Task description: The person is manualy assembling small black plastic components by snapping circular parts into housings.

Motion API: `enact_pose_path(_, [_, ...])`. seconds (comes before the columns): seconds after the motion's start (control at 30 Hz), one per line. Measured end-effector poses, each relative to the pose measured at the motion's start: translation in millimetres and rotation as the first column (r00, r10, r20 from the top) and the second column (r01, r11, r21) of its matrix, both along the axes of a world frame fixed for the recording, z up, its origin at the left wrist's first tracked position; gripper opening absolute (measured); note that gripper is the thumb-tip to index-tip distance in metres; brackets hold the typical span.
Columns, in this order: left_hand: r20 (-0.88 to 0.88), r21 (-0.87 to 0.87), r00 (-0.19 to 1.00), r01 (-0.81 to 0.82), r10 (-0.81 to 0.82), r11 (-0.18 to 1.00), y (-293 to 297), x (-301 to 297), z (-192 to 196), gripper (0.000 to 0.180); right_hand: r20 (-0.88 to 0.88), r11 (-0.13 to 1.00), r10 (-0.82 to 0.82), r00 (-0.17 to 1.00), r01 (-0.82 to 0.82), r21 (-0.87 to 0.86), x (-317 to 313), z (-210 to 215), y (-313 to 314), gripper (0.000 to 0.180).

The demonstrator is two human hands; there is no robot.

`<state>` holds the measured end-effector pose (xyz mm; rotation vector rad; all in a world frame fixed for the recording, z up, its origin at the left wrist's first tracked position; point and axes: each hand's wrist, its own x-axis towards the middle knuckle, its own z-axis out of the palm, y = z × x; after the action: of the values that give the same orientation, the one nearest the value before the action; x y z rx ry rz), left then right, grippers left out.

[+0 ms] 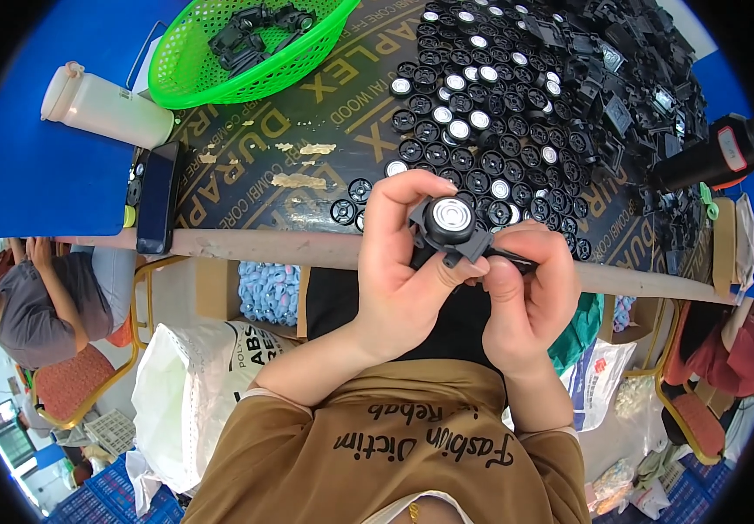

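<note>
My left hand point(390, 275) is closed around a black plastic assembly point(452, 220) with a round wheel and a shiny silver centre facing up. Thumb and forefinger grip it from the left, just above the table's near edge. On its right side, my right hand point(530, 293) pinches a slim black piece point(515, 258) that touches or joins the assembly; which of the two I cannot tell. Right behind both hands lie many black wheels point(510, 144), some with silver centres. My fingers hide the underside of the assembly.
A green basket point(263, 87) with black assemblies stands at the back left. Left of it are a white container point(115, 109) and a phone point(159, 196). Black housings point(630, 87) pile up at the right, beside a dark cylindrical tool point(709, 157). Two people sit to either side.
</note>
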<state>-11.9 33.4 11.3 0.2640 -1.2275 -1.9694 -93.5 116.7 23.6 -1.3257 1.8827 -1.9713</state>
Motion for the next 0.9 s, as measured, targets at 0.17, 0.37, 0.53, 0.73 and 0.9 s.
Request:
enact_pose_path(0.17, [-0.034, -0.070, 0.999, -0.018, 0.015, 0.997, 2.1, -2.9, 4.7, 0.053, 0.233, 0.991, 0.044, 0.972, -0.012, -0.137, 7.3, -4.7, -1.8, 0.008])
enact_pose_path(0.37, [-0.002, -0.167, 1.000, -0.017, 0.017, 0.986, -1.2, -4.7, 1.2, 0.034, 0.070, 0.999, -0.006, 0.998, 0.003, 0.048, 1.1, 1.5, 0.1, 0.006])
enact_pose_path(0.53, [-0.131, -0.001, 0.971, 0.200, -0.198, 0.980, -7.5, -6.3, 3.0, 0.038, 0.008, 0.997, -0.030, 1.000, 0.029, 0.067, -0.1, 7.2, 3.5, 0.004])
enact_pose_path(0.73, [0.009, -0.028, 0.985, 0.174, -0.174, 0.984, -12.8, -1.2, 14.1, 0.044, -0.265, 0.994, -0.016, 0.964, 0.043, 0.099, 0.1, 29.3, 2.1, 0.015])
enact_pose_path(0.9, [-0.121, 0.012, 0.981, 0.154, -0.152, 0.988, -13.8, -5.8, 8.4, 0.032, -0.266, 1.000, -0.004, 0.964, 0.004, -0.001, 12.8, 21.2, -6.0, 0.017])
